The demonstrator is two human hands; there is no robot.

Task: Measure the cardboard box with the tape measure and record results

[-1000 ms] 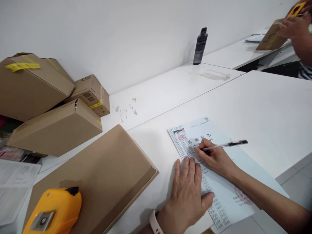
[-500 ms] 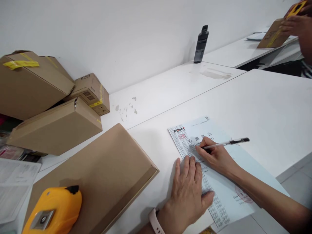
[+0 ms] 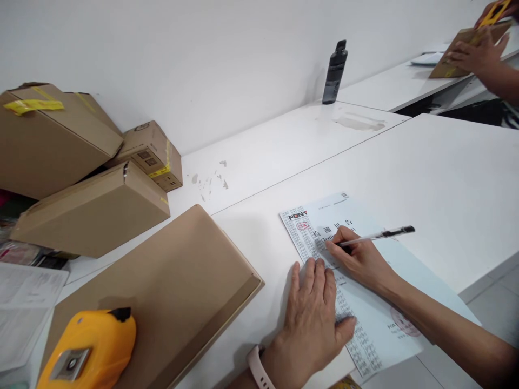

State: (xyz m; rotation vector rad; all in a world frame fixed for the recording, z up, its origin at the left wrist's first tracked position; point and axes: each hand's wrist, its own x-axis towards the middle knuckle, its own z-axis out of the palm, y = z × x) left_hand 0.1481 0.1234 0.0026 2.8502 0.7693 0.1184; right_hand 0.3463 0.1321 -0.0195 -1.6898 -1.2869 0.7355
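Note:
My right hand point(image 3: 360, 262) is closed around a pen point(image 3: 381, 235), its tip down at the printed paper near the title lines. The pale blue printed sheet point(image 3: 409, 281) lies on the white table, with a patterned left margin and a red round stamp low down. Flat across the paper's left edge rests my left hand point(image 3: 310, 319), fingers stretched out and holding nothing. A pink band point(image 3: 259, 367) circles the left wrist. Left of that hand lies a closed cardboard box point(image 3: 162, 286), and on it sits a yellow tape measure point(image 3: 91, 348).
Several cardboard boxes point(image 3: 89, 213) are stacked at the left against the wall. A dark bottle point(image 3: 334, 73) stands at the back. On the far right, another person's hands point(image 3: 480, 54) hold a cardboard box point(image 3: 440, 67) and a yellow tool point(image 3: 494, 12). Printed sheets point(image 3: 28, 313) lie at the left edge.
My pen tilts slightly differently, while my left hand stays put. The other person's nearer hand has shifted with spread fingers onto the front of their box, which has turned.

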